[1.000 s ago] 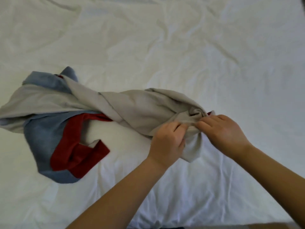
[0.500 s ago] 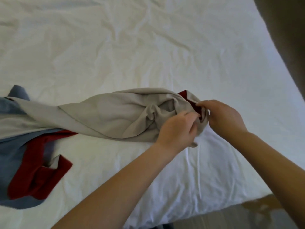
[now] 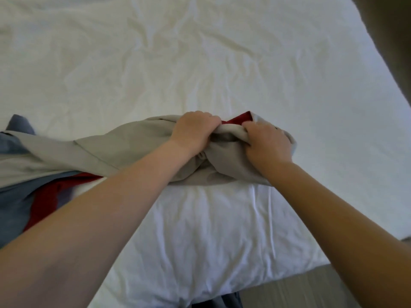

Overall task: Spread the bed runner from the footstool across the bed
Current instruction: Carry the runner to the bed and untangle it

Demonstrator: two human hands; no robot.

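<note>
Both hands, left hand [image 3: 195,130] and right hand [image 3: 266,143], have fingers clamped on the bunched end of the runner [image 3: 124,147], mid-frame on the bed [image 3: 200,63]. It trails off twisted to the left edge, so pulling now would probably tighten the twist, or drag it off the near edge

The head camera looks steeply down, close over the white bed [image 3: 222,63] near its corner.

Both bare forearms reach forward, converging. The left hand [image 3: 193,130] and the right hand [image 3: 268,143] are close together, knuckles up, each with fingers curled into a closed fist on cloth.
</note>
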